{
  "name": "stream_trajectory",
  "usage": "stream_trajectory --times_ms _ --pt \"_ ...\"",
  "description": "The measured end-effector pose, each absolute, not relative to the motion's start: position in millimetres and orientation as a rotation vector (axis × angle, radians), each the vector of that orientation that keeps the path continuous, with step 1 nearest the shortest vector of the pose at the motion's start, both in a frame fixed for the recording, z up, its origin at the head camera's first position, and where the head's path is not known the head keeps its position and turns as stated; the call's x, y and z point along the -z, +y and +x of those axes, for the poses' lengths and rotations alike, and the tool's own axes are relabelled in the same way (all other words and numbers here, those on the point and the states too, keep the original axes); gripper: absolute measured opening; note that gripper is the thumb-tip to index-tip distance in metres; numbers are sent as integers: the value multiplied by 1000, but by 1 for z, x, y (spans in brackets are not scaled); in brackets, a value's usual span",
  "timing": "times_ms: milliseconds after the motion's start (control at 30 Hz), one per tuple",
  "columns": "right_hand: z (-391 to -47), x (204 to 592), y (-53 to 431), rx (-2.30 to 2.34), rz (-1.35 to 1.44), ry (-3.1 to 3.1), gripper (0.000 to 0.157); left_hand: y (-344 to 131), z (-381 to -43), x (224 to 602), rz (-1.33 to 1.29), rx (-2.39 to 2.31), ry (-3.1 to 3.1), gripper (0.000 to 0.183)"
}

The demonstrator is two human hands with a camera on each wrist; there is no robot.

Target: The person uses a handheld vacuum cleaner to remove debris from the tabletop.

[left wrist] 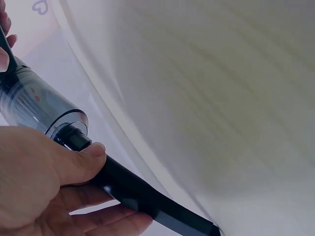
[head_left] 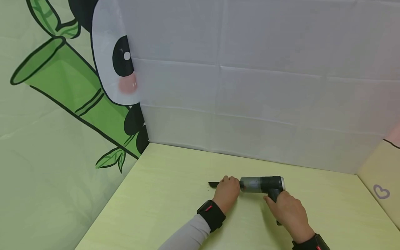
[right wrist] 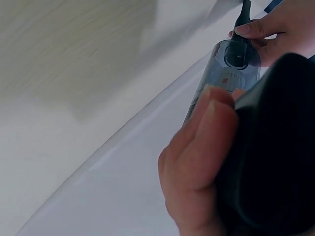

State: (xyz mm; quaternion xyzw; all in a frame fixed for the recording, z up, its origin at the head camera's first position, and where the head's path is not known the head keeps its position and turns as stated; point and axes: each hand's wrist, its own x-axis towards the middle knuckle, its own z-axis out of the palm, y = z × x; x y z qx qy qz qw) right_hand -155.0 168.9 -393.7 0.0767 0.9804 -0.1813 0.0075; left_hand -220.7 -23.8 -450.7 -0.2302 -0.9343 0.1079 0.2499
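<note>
A black handheld vacuum cleaner with a see-through dust cup is held level over the table. My right hand grips its handle, fingers wrapped round it in the right wrist view. My left hand holds the black crevice nozzle at the front, thumb on one side and fingers on the other. The nozzle's flat tip points left, close over a few tiny dark crumbs. Inside the dust cup a few small reddish bits show.
The pale yellow table meets a grey-white sheet wall at the back. On the left hangs a green sheet printed with a panda and bamboo. A cream side panel with a heart borders the right edge.
</note>
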Motion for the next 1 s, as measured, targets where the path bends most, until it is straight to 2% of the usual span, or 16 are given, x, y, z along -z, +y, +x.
stream_trajectory --times_ms 533,1000 --pt "-145 396 166 548 219 3058 63 -29 -205 449 -615 -391 -2537 13" --pt "-130 392 195 535 239 2953 71 -7 -183 443 -655 -474 -2488 14"
